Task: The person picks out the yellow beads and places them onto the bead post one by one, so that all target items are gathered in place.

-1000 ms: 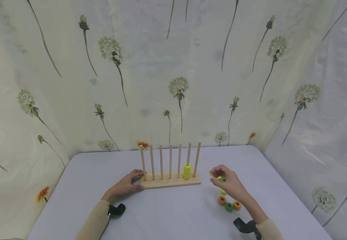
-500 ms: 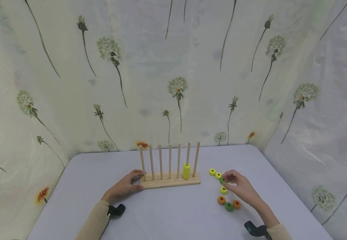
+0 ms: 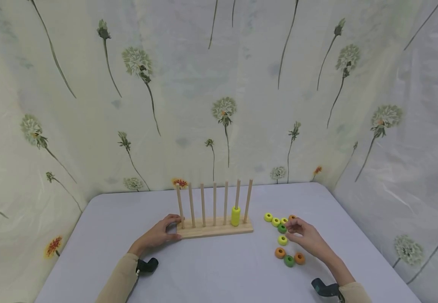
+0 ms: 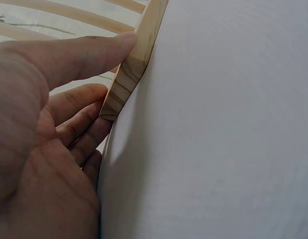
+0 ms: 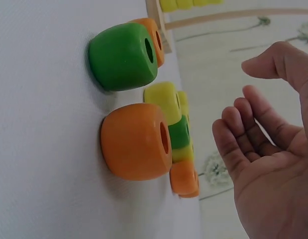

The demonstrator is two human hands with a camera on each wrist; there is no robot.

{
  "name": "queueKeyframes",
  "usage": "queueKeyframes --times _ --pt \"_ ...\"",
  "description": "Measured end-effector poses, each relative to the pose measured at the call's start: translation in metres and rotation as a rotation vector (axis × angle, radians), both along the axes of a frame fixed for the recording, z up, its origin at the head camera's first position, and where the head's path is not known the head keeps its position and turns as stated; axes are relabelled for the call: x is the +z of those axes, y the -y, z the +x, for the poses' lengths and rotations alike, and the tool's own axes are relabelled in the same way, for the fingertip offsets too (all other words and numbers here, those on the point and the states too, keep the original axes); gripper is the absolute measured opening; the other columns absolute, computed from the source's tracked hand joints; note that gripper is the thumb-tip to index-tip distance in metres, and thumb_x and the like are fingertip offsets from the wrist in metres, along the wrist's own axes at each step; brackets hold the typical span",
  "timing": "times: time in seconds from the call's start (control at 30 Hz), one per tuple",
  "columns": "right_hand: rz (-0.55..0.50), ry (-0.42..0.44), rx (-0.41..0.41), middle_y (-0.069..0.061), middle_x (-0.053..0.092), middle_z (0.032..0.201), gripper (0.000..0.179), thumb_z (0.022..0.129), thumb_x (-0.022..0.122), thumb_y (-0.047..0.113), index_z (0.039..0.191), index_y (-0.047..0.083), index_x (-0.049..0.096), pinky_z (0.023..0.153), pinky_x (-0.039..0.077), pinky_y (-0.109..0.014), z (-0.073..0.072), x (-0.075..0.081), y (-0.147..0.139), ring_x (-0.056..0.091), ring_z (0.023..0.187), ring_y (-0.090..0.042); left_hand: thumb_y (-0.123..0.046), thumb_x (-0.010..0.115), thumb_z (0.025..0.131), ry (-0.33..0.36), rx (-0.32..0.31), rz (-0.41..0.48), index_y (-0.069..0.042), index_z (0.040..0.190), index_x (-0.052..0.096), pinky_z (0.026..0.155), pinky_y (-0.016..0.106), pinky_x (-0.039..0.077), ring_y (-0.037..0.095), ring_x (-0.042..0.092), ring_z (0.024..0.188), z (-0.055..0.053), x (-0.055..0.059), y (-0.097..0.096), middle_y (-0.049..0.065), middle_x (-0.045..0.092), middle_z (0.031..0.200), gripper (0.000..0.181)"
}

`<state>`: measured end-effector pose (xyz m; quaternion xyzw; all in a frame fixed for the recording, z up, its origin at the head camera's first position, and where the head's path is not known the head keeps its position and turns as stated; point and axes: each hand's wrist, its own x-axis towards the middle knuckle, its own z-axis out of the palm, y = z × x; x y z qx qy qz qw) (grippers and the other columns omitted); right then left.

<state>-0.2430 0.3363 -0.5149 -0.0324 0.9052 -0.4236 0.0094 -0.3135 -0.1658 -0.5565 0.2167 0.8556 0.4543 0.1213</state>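
Observation:
A wooden peg rack (image 3: 215, 230) with several upright pegs stands on the table. Yellow beads (image 3: 236, 216) are stacked on its second peg from the right. My left hand (image 3: 157, 234) holds the rack's left end; the left wrist view shows the thumb on the near side of the wooden base (image 4: 128, 82) and fingers at its end. My right hand (image 3: 311, 242) hovers beside loose beads, fingers loosely bent, nothing between thumb and fingertips. Nearest it are a green bead (image 3: 281, 229), a yellow bead (image 3: 282, 240) and an orange bead (image 3: 292, 217), partly hidden by the fingers.
Closer to me lie two orange beads, one left (image 3: 279, 253) and one right (image 3: 299, 258), with a green bead (image 3: 289, 261) between them. More yellow beads (image 3: 268, 217) lie toward the rack. A flower-patterned curtain (image 3: 188, 105) hangs behind the white table (image 3: 204, 273).
My right hand has drawn back to the right and toward me, uncovering yellow, green and orange beads. The left hand and the rack keep their place.

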Motion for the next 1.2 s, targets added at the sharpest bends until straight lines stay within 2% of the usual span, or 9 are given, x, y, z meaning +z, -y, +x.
queueKeyframes --times 0.27,0.3,0.5,0.53,0.77,1.2 --pt "-0.033 0.047 0.022 -0.012 0.061 0.113 0.038 0.088 0.069 0.020 0.119 0.002 0.055 0.080 0.052 -0.023 -0.005 -0.014 -0.006 0.058 0.100 -0.017 -0.029 0.077 0.082 -0.016 -0.016 -0.003 -0.005 0.137 0.051 0.112 0.062 0.023 0.039 0.027 0.142 0.000 0.000 0.001 0.012 0.039 0.148 0.065" --pt "-0.035 0.055 0.024 -0.011 0.061 0.113 0.038 0.088 0.069 0.020 0.119 0.002 0.055 0.080 0.052 -0.022 -0.005 -0.015 -0.006 0.058 0.100 -0.017 -0.027 0.076 0.083 -0.011 -0.018 0.003 -0.004 0.137 0.051 0.112 0.063 0.023 0.040 0.027 0.142 0.003 0.004 0.000 0.013 0.038 0.147 0.064" --pt "-0.020 0.086 0.001 -0.008 0.061 0.110 0.040 0.085 0.071 0.017 0.118 0.001 0.056 0.081 0.052 -0.026 -0.007 -0.021 -0.006 0.058 0.100 -0.017 -0.027 0.076 0.083 -0.007 -0.014 -0.003 -0.003 0.137 0.051 0.112 0.062 0.023 0.040 0.027 0.142 0.003 0.004 0.000 0.013 0.039 0.147 0.065" --pt "-0.016 0.087 -0.004 -0.008 0.061 0.110 0.039 0.084 0.071 0.016 0.118 0.001 0.056 0.082 0.052 -0.027 -0.007 -0.022 -0.005 0.058 0.099 -0.017 -0.030 0.077 0.082 -0.013 -0.013 -0.014 -0.005 0.137 0.051 0.112 0.062 0.023 0.039 0.027 0.142 0.001 0.000 0.001 0.012 0.039 0.148 0.066" --pt "0.019 0.092 -0.008 -0.007 0.061 0.107 0.039 0.081 0.071 0.014 0.116 0.003 0.057 0.081 0.052 -0.028 -0.010 -0.029 -0.006 0.058 0.096 -0.015 -0.030 0.076 0.082 -0.026 -0.010 -0.027 -0.004 0.137 0.051 0.113 0.061 0.023 0.038 0.027 0.143 0.001 0.003 0.000 0.011 0.039 0.148 0.066" --pt "0.007 0.126 -0.017 -0.006 0.061 0.109 0.043 0.079 0.076 0.016 0.116 0.006 0.057 0.080 0.052 -0.029 -0.013 -0.035 -0.006 0.058 0.098 -0.017 -0.032 0.077 0.082 -0.017 -0.006 -0.015 -0.005 0.138 0.050 0.113 0.061 0.022 0.038 0.026 0.143 0.001 0.002 -0.001 0.012 0.039 0.148 0.067"
